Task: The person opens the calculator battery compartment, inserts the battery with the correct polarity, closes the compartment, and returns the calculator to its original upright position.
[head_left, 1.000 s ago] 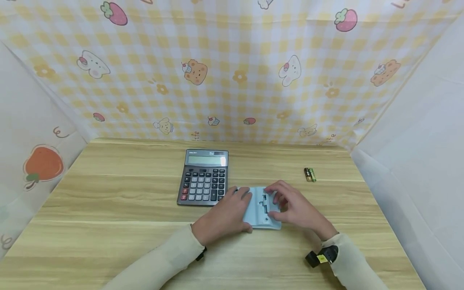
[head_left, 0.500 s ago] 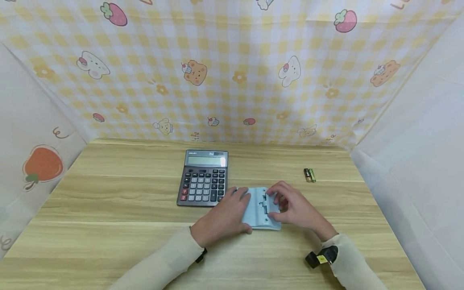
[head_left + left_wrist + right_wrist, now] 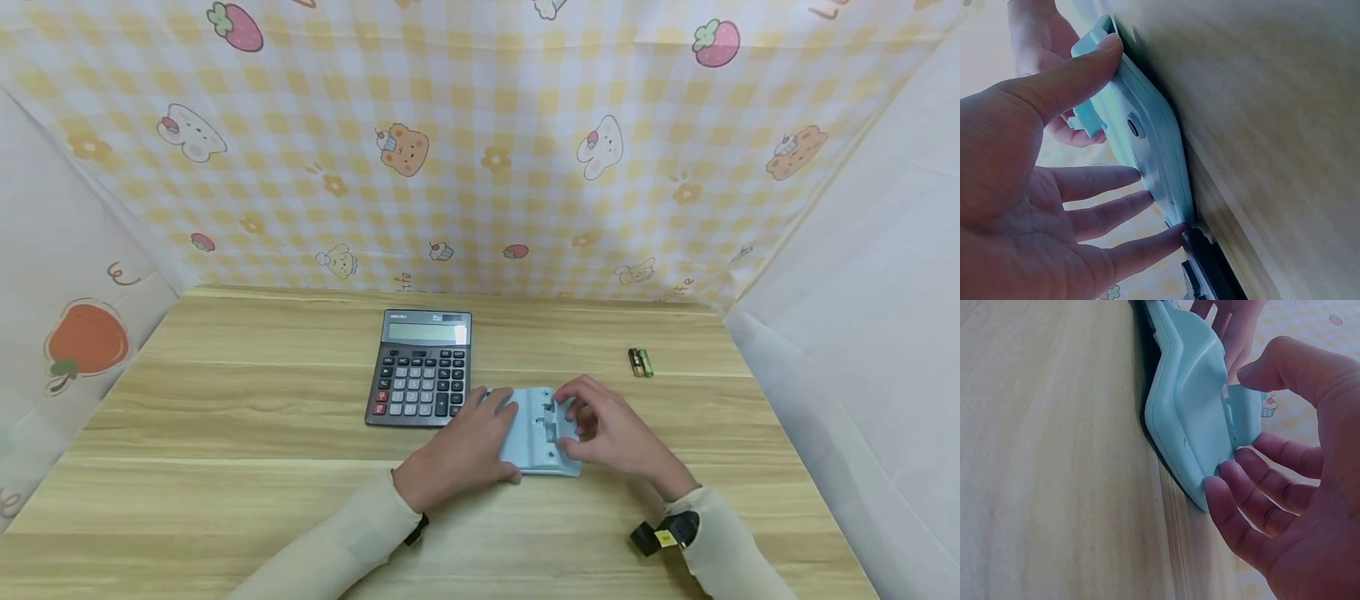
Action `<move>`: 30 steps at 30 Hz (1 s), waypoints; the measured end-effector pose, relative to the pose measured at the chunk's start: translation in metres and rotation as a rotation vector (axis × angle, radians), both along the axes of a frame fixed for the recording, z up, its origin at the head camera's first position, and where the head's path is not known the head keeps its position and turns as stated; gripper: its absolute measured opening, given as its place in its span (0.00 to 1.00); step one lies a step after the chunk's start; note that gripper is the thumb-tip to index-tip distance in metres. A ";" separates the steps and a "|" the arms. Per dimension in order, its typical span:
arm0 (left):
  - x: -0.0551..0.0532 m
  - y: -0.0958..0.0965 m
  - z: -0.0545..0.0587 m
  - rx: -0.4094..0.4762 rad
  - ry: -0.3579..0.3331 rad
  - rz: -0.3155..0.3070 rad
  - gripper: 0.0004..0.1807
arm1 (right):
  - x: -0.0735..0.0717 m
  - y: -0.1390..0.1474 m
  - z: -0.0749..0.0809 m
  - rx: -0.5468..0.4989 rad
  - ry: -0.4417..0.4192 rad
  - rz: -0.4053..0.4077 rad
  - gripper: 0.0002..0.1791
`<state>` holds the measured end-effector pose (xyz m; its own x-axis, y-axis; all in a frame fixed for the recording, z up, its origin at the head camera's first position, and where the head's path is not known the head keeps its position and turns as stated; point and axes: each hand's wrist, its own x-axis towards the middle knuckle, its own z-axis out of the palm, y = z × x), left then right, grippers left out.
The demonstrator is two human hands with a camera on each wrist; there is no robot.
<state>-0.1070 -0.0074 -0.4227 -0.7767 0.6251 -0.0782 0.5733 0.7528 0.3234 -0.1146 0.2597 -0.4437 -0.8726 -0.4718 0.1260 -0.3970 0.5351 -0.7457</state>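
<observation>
Light-blue device (image 3: 523, 448) lies just right of the grey calculator (image 3: 420, 367); probably light, stiff plastic. Left hand (image 3: 467, 446) braces it, straight-fingered; right hand (image 3: 609, 427) pinches cover (image 3: 1247, 415), likely snappable, best held by opposite ends.

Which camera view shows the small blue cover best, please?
The right wrist view: the small blue cover appears large, its broad face visible. The left wrist view shows its tabbed edge; the head view shows it small and partly hidden.
</observation>
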 end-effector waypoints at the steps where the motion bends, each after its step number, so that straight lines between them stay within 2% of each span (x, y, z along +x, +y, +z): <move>1: 0.000 0.000 0.000 0.001 0.000 0.000 0.54 | 0.000 0.000 0.000 0.001 0.001 -0.001 0.28; 10: 0.001 0.000 0.001 -0.006 0.000 -0.001 0.53 | 0.001 -0.001 0.001 0.001 -0.009 -0.006 0.28; 18: 0.001 0.000 0.001 -0.012 -0.005 -0.001 0.53 | 0.001 0.003 0.002 -0.010 -0.052 -0.049 0.31; 30: 0.001 -0.001 0.001 -0.021 -0.017 0.004 0.52 | -0.001 0.021 0.000 0.043 0.046 -0.088 0.31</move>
<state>-0.1061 -0.0080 -0.4213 -0.7779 0.6197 -0.1042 0.5646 0.7620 0.3170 -0.1156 0.2808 -0.4441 -0.9047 -0.3995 0.1481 -0.3803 0.6002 -0.7037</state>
